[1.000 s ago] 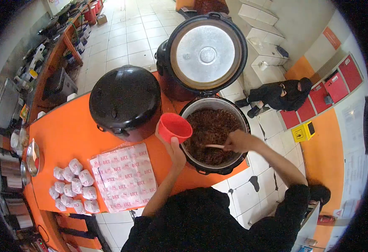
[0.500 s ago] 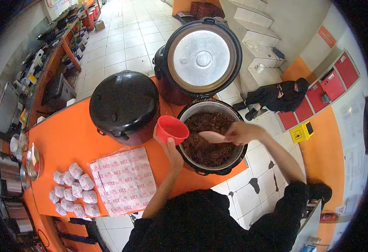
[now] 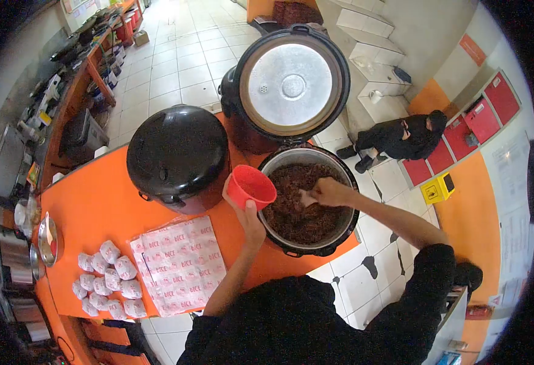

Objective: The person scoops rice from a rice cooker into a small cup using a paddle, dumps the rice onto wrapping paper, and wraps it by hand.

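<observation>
My left hand is wrapped round a red plastic cup, tilted beside the left rim of an open cooker. The cup's inside looks bare. Dark brown rice-like food fills much of the cooker's pot. Over it, my right hand grips a pale rice paddle, its blade partly sunk in the food. The cooker's lid stands raised behind the pot, its silvery inner side facing me.
A closed black cooker stands left of the cup. Printed wrapping paper lies on the orange table, near several wrapped bundles and a metal bowl. A person in black sits beyond, by red lockers.
My right hand has moved left and slightly down, pushing the paddle's blade into the food. My left hand still holds the cup in nearly the same place.
</observation>
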Demonstrator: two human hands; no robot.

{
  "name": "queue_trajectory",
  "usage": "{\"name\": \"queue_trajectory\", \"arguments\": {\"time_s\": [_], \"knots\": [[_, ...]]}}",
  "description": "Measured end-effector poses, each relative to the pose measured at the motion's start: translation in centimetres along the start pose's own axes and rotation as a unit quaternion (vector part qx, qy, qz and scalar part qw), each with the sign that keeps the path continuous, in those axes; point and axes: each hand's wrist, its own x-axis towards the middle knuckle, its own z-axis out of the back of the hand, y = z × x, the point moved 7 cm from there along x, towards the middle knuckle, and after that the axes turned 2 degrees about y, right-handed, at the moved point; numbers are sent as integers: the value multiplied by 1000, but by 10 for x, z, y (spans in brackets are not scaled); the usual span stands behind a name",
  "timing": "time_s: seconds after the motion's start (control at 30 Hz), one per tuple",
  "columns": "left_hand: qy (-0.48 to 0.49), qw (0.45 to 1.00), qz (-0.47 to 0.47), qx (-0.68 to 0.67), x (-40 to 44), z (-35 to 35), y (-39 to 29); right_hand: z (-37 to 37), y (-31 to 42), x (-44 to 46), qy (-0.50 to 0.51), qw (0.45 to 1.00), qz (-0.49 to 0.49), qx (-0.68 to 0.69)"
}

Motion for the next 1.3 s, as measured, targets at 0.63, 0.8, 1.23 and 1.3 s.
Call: {"name": "queue_trajectory", "arguments": {"time_s": [0.63, 0.8, 1.23, 1.3], "knots": [[0, 1000, 13, -14, -4, 13, 26, 4, 46, -13, -47, 973, 223, 33], [2, 1000, 6, 11, -1, 9, 11, -5, 42, 0, -29, 967, 224, 118], [243, 964, 42, 100, 46, 5, -67, 41, 17, -41, -13, 960, 213, 183], [335, 926, 95, 145, 48, -10, -72, 67, 10, -59, -43, 962, 235, 131]]}}
